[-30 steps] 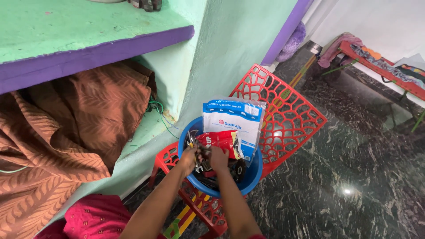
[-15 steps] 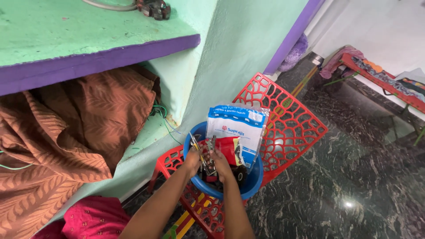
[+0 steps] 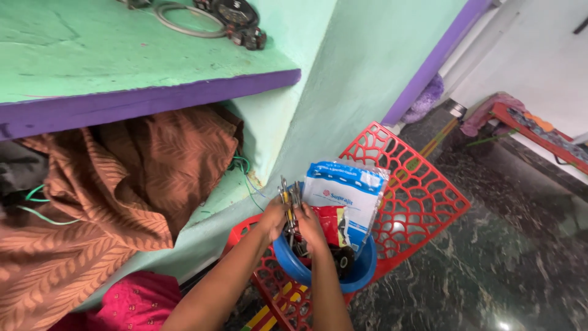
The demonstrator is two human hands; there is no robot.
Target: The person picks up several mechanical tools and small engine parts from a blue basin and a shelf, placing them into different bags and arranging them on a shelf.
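Observation:
A blue round tub sits on a red plastic chair. Inside it stand a white and blue packet, a red packet and dark tools. My left hand is at the tub's near rim, closed on a bundle of thin metal tools with yellow handles that stick upward. My right hand is inside the tub next to the left one, fingers curled among the tools; what it grips is hidden.
A green shelf with a purple edge runs overhead, carrying a cable and a dark device. Brown patterned cloth hangs below it at left, pink cloth below. Green wires trail down the wall. Dark marble floor at right.
The view has shifted down and closer. My left hand has lifted the bundle of thin tools up above the tub rim; my right hand stays in the tub.

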